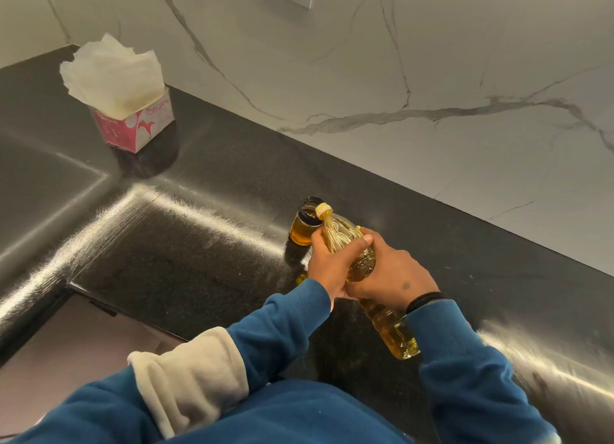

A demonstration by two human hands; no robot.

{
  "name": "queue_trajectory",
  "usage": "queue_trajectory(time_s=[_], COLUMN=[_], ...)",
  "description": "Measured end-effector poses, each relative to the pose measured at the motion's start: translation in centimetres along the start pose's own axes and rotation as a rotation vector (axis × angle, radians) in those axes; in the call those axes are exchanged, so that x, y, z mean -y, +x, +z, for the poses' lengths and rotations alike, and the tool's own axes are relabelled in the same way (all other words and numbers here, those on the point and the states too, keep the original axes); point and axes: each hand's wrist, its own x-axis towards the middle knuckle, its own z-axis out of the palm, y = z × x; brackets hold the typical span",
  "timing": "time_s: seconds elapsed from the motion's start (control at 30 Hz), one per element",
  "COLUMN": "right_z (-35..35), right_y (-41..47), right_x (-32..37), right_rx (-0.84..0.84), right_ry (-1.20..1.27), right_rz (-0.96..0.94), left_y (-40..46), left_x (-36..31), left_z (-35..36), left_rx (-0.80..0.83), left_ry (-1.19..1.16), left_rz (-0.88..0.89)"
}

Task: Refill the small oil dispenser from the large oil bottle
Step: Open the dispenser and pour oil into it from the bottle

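The large clear oil bottle (pixel 385 324), full of yellow oil, is tilted with its yellow neck over the mouth of the small dispenser (pixel 303 229). The dispenser is a small glass jar with a dark rim, open, partly filled with amber oil, standing on the black counter (pixel 206 244). My left hand (pixel 327 267) grips the bottle's upper part from the left. My right hand (pixel 392 270) wraps over the bottle from the right, thumb across it. A small yellow object (pixel 301 278), perhaps a cap, lies on the counter just left of my left wrist.
A pink and white tissue box (pixel 133 124) with tissues sticking out stands at the back left of the counter. A marble wall (pixel 398 78) runs behind, close to the jar. The counter's front edge drops off at the lower left.
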Motion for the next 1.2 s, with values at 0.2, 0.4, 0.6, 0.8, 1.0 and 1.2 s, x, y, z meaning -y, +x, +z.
queue_trajectory(time_s=[0.2, 0.4, 0.6, 0.8, 1.0, 1.2], right_z=[1.0, 1.4, 1.8, 1.6, 1.0, 1.3], right_y=[0.4, 0.4, -0.5, -2.3, -4.5, -4.9], right_x=[-0.5, -0.7, -1.9, -4.6, -9.4, -13.9], right_rx=[0.002, -0.064, -0.209, -0.369, -0.497, -0.594], right_ry=[0.112, 0.265, 0.499, 0.639, 0.706, 0.714], right_rz=[-0.026, -0.091, -0.114, -0.074, 0.03, 0.14], left_y=[0.5, 0.6, 0.5, -0.1, -0.4, -0.1], left_x=[0.2, -0.5, -1.3, -0.9, 1.2, 3.8], left_z=[-0.5, -0.5, 0.4, 3.3, 8.1, 12.3], left_rx=[-0.017, -0.086, 0.04, 0.164, 0.284, 0.295], left_ry=[0.039, 0.229, 0.369, 0.473, 0.643, 0.804], left_rz=[0.014, 0.159, 0.264, 0.36, 0.455, 0.536])
